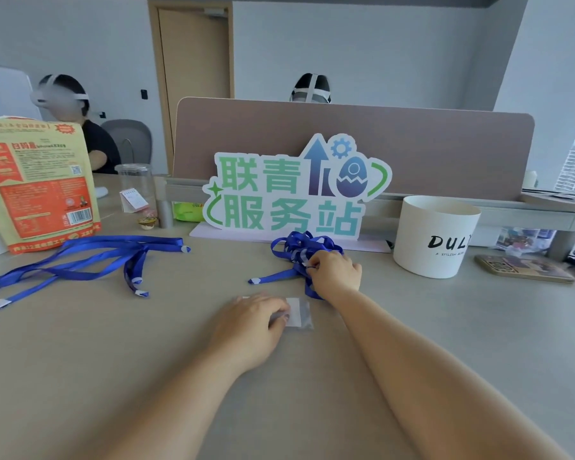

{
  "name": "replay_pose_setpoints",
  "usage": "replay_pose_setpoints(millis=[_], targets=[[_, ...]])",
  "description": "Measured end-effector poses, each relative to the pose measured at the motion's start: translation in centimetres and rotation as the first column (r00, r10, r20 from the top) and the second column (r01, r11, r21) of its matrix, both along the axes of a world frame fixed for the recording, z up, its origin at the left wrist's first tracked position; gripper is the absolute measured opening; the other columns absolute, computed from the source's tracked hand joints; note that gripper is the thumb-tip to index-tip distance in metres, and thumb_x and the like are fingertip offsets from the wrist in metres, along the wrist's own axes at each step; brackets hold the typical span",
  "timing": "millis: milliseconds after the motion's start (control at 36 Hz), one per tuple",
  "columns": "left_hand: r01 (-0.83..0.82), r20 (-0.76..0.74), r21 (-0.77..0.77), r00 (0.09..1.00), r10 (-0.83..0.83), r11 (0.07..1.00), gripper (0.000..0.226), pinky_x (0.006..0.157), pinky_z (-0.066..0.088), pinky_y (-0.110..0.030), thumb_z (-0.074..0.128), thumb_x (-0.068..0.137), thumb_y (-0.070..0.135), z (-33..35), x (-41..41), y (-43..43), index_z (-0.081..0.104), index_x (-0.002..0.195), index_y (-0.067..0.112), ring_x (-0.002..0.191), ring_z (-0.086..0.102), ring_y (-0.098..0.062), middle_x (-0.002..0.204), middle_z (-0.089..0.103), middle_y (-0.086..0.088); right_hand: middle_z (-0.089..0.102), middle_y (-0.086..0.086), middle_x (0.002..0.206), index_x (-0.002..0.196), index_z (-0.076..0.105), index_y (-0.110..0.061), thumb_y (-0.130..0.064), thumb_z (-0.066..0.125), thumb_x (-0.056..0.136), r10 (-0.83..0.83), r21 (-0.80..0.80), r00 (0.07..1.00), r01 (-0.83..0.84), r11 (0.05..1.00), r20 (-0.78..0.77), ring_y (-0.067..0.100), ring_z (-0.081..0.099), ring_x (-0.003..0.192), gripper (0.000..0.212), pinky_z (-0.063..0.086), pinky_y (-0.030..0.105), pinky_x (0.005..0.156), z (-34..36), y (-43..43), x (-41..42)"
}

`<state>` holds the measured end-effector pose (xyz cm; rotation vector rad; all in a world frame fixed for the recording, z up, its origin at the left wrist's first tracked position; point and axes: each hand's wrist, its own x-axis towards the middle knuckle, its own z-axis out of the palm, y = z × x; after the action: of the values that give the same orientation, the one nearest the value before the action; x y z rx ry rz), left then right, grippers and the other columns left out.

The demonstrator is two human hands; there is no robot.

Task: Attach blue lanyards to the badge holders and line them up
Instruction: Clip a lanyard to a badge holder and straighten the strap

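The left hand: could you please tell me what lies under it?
Under the left hand lies a clear badge holder; only its right end, with a white insert, shows. The rest of it, and anything else beneath the palm, is covered.

Table (113, 360): sign (289, 194) stands centre rear, partition (346, 144) behind it. Lanyard bundle (299, 247) just before sign; right hand (336, 273) pinches bundle's near side. Badge holder (297, 312) nearer still, left hand (249, 327) fingers curled onto it. Loose lanyards (90, 257) spread at left, before pouch (37, 184). Jar (136, 187) between pouch and sign. Tub (432, 237) right of sign; phone (521, 268) right of tub.
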<state>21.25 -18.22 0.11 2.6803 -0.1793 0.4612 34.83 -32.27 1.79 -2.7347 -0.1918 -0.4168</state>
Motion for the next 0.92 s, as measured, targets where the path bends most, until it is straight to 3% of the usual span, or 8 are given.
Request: replay_pose_setpoints(millis=[111, 194, 389, 444, 500, 583, 722, 917], targets=[[-0.006, -0.008, 0.002, 1.0, 0.006, 1.0, 0.024, 0.098, 0.032, -0.023, 0.046, 0.096, 0.032, 0.0, -0.1, 0.0, 0.062, 0.114, 0.031, 0.111, 0.051, -0.014, 0.124, 0.059, 0.014, 0.061, 0.001, 0.115, 0.108, 0.062, -0.024, -0.033, 0.051, 0.093, -0.007, 0.282, 1.0, 0.002, 0.959, 0.017, 0.025, 0.053, 0.11, 0.021, 0.04, 0.038, 0.093, 0.4, -0.2, -0.2], [-0.017, -0.027, -0.019, 0.999, 0.016, 1.0, 0.026, 0.102, 0.03, -0.022, 0.047, 0.095, 0.033, 0.0, -0.1, 0.1, 0.061, 0.118, 0.031, 0.115, 0.051, -0.012, 0.128, 0.057, 0.016, 0.06, 0.0, 0.111, 0.1, 0.058, -0.024, -0.029, 0.056, 0.092, 0.078, 0.548, 0.994, -0.108, 0.829, 0.078, 0.024, 0.055, 0.105, 0.01, 0.048, 0.042, 0.09, 1.5, -0.7, -1.2], [-0.121, -0.016, -0.328, 0.992, 0.122, 0.937, 0.043, 0.098, 0.042, -0.032, 0.059, 0.091, 0.031, 2.3, 1.0, -0.2, 0.051, 0.132, 0.026, 0.12, 0.051, -0.017, 0.134, 0.052, 0.003, 0.058, -0.002, 0.084, 0.093, 0.057, -0.004, -0.013, 0.059, 0.091, 0.242, 0.766, 0.964, -0.238, 0.597, 0.111, 0.01, 0.052, 0.071, 0.009, 0.044, 0.012, 0.06, 3.9, -3.5, -5.5], [-0.082, 0.01, -0.351, 0.996, 0.091, 0.933, 0.042, 0.095, 0.044, -0.032, 0.061, 0.09, 0.031, 3.3, 2.0, -1.2, 0.053, 0.13, 0.026, 0.117, 0.053, -0.016, 0.131, 0.054, 0.005, 0.062, 0.003, 0.084, 0.094, 0.057, 0.001, -0.012, 0.06, 0.091, 0.267, 0.812, 0.96, -0.218, 0.541, 0.08, 0.014, 0.056, 0.074, 0.014, 0.047, 0.017, 0.066, 3.6, -4.2, -6.2], [0.003, 0.016, -0.35, 1.0, 0.003, 0.937, 0.046, 0.095, 0.044, -0.031, 0.064, 0.087, 0.029, 4.0, 3.1, -2.6, 0.053, 0.131, 0.026, 0.116, 0.054, -0.016, 0.131, 0.055, 0.005, 0.064, 0.006, 0.082, 0.093, 0.058, 0.002, -0.011, 0.06, 0.091, 0.272, 0.858, 0.96, -0.195, 0.475, 0.067, 0.016, 0.059, 0.076, 0.013, 0.049, 0.029, 0.075, 3.2, -4.7, -6.7], [0.087, 0.014, -0.257, 0.996, -0.086, 0.962, 0.046, 0.096, 0.044, -0.039, 0.065, 0.085, 0.029, 4.1, 4.9, -4.5, 0.053, 0.13, 0.025, 0.118, 0.052, -0.022, 0.131, 0.056, 0.005, 0.066, 0.004, 0.079, 0.094, 0.06, -0.001, -0.01, 0.059, 0.092, 0.307, 0.903, 0.949, -0.188, 0.387, 0.066, 0.012, 0.063, 0.07, 0.01, 0.052, 0.029, 0.077, 3.1, -5.3, -7.1], [-0.009, 0.019, -0.091, 1.0, 0.011, 0.996, 0.017, 0.076, 0.044, -0.034, 0.05, 0.095, 0.031, 3.7, 7.0, -5.9, 0.063, 0.099, 0.022, 0.095, 0.054, -0.025, 0.09, 0.058, 0.003, 0.065, 0.003, 0.079, 0.088, 0.058, -0.009, -0.015, 0.055, 0.095, 0.323, 0.943, 0.943, -0.176, 0.284, 0.079, 0.008, 0.061, 0.066, 0.009, 0.052, 0.02, 0.067, 3.5, -6.5, -6.7], [-0.125, 0.058, 0.022, 0.991, 0.123, 0.992, 0.02, 0.072, 0.035, -0.029, 0.048, 0.095, 0.03, 2.0, 8.4, -2.3, 0.065, 0.106, 0.028, 0.095, 0.056, -0.024, 0.095, 0.065, 0.003, 0.064, 0.005, 0.068, 0.084, 0.047, -0.011, -0.01, 0.043, 0.1, 0.186, 0.946, 0.979, -0.022, -0.324, 0.087, 0.018, 0.07, 0.072, 0.017, 0.057, 0.028, 0.078, 3.6, -11.3, -4.3]])
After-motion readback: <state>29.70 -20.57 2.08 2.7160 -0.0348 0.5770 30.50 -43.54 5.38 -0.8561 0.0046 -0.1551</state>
